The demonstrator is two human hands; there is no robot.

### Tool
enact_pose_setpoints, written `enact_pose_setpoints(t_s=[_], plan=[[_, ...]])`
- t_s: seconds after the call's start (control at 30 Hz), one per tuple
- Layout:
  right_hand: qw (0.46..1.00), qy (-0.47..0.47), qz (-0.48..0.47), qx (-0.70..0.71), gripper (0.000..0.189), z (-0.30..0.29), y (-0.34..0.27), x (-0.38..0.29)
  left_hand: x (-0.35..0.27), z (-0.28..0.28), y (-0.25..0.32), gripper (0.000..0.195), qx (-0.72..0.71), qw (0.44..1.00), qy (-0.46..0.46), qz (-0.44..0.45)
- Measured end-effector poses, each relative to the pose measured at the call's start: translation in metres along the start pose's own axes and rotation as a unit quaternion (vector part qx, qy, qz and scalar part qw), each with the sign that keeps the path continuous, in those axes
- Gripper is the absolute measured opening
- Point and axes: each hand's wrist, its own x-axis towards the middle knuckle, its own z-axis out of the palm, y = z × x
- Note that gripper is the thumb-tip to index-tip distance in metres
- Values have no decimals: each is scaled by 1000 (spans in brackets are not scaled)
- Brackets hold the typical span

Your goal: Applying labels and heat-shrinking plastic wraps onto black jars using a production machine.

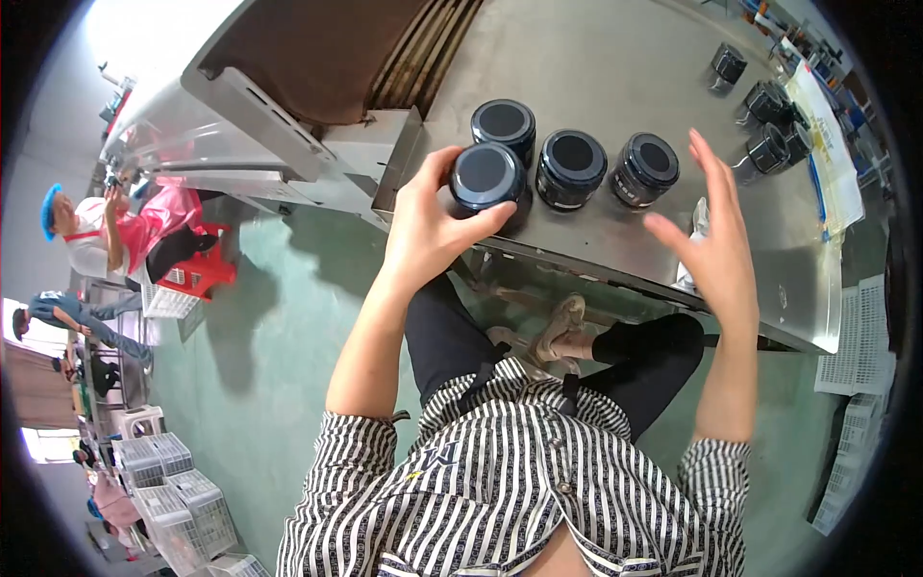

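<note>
My left hand (433,216) grips a dark round jar with a black lid (487,177) near the front edge of a metal table (591,252). Just behind that jar stands another dark jar (503,121). To its right are a third jar (572,164) and a fourth jar (649,164), which bears white writing and tilts slightly in view. My right hand (714,231) is to the right of the fourth jar, thumb and fingers spread, holding nothing. A crumpled clear-white wrapper (698,234) lies partly behind the right hand.
Several dark jars (766,148) stand at the table's far right beside a plastic sheet (829,151). A machine with a brown belt (310,50) adjoins the table's left. White crates (858,339) are beyond the right end. A seated person (108,231) is at far left, with stacked crates (177,490) below.
</note>
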Motion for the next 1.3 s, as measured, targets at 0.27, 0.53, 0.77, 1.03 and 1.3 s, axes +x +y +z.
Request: enact_pose_setpoints(t_s=[0.27,0.53,0.77,1.03,1.3], plan=[[944,-74,-137,289,100,25,-56,-31,-42,41,44,71,-595,767,-197,-138],[972,44,-98,210,83,41,-51,-53,-62,69,43,53,-665,689,-210,-198],[953,38,-112,277,95,38,-41,-60,-65,72,47,51,-720,601,-230,-259],[943,12,-90,319,99,27,-40,-62,-68,84,34,60,-697,626,-277,-215],[942,-55,-65,326,118,22,-40,-69,-75,103,24,79,-820,411,-336,-216]])
